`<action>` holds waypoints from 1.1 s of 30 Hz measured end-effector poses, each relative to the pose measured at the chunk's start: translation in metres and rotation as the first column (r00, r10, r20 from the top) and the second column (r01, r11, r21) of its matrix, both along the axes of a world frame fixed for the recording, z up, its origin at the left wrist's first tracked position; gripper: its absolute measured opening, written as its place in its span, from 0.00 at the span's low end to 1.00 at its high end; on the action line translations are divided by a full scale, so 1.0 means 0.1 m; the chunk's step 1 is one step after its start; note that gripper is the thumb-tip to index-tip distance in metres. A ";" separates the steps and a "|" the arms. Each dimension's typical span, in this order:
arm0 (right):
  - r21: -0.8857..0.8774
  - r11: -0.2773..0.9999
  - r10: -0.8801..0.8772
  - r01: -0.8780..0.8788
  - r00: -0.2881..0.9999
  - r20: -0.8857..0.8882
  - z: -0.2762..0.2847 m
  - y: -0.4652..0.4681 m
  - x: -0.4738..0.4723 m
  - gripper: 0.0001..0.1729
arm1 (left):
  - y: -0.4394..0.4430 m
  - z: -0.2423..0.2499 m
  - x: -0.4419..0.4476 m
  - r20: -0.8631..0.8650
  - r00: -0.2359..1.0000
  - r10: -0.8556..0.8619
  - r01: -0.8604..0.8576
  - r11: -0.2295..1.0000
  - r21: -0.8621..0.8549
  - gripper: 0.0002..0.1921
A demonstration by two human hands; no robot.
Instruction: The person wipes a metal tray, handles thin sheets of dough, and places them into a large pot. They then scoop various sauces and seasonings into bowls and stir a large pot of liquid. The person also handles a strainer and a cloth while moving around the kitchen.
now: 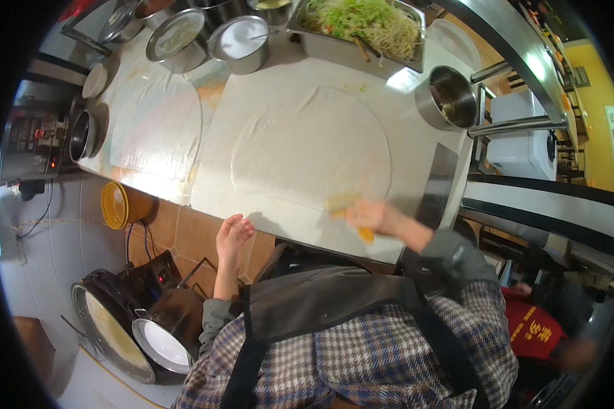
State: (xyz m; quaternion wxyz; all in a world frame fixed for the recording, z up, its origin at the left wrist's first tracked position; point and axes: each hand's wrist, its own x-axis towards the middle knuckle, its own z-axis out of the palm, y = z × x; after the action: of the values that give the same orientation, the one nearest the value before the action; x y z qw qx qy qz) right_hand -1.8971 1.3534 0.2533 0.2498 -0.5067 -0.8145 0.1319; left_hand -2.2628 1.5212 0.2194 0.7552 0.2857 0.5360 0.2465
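Note:
My right hand [381, 220] grips a yellow-handled pastry brush [342, 203], both blurred. Its pale bristles are over the near right edge of a thin, round dough sheet [312, 143]; whether they touch it I cannot tell. The sheet lies spread on a white work table [414, 168], with a few creases near its rim. My left hand [231, 240] is raised at the table's front edge, fingers loosely curled and holding nothing. A second thin sheet, apparently also dough [156, 117], lies farther left and shines under the light.
A steel tray [348, 49] of shredded vegetables and bean sprouts stands at the back. Pots, one holding white powder [238, 38], line the far edge. An empty-looking steel pot [446, 99] sits right. Below left are a yellow bucket [115, 204] and large pans. Someone in red [532, 327] is at lower right.

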 end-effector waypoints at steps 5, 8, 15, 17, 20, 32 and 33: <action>-0.359 0.768 -0.634 0.531 0.709 -0.309 -0.21 -0.40 0.61 0.06 | -0.03 0.04 0.21 -0.009 0.997 -0.070 0.070 0.997 0.006 0.13; -0.251 0.542 -0.840 0.802 0.506 -0.197 -0.15 -0.19 1.41 0.09 | -0.07 0.06 0.26 0.018 0.991 -0.133 0.132 0.990 0.039 0.14; 0.049 0.008 -0.804 0.999 0.036 -0.594 0.39 0.04 2.91 0.15 | -0.35 0.09 -0.11 0.005 1.000 -0.020 0.020 0.998 0.064 0.11; 0.100 -0.036 -0.997 0.994 -0.030 -0.068 0.19 0.14 3.13 0.18 | -0.52 0.07 -0.22 -0.039 0.998 0.053 -0.052 0.998 0.043 0.11; 0.185 0.114 -0.973 0.976 0.073 0.217 -0.27 0.28 3.33 0.23 | -0.75 0.10 -0.42 0.002 0.999 0.047 -0.047 0.995 0.083 0.10; -0.632 0.471 -0.365 0.616 -0.516 -0.775 -0.20 -0.54 2.67 0.16 | -0.45 -0.13 -1.06 -0.120 0.978 0.173 -0.175 0.985 -0.004 0.11; -0.616 0.588 -0.363 0.524 -0.510 -0.780 -0.28 -0.39 2.26 0.14 | -0.32 -0.19 -1.09 -0.090 0.980 0.178 -0.179 0.984 0.000 0.11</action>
State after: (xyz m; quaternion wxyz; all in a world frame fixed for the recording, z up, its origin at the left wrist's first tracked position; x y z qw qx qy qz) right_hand -1.6706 1.3147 0.2248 0.8150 -0.5047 0.0063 0.2846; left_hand -2.3715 1.4892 0.2001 0.7063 0.2442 0.5937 0.2982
